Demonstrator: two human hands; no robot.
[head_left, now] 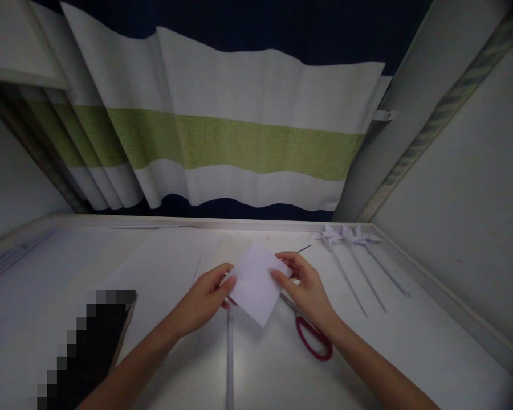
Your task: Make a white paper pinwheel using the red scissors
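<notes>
Between my two hands a square sheet of white paper [260,285] is held up, turned so one corner points toward me. My left hand [207,296] pinches its left corner between thumb and fingers. On the opposite corner my right hand [303,285] has its thumb on top and its fingers behind. Partly under my right hand lie scissors [314,340] with red handles; their blades are mostly hidden. A thin white stick [229,359] lies below the paper, running toward me. A thin dark pointed thing [304,248] shows behind my right hand.
Several white paper pinwheels [344,234] on thin sticks lie at the back right. Large white paper sheets [154,256] cover the left of the white table [410,353]. A dark, partly pixelated object [106,330] lies at left. A striped curtain [239,142] hangs behind.
</notes>
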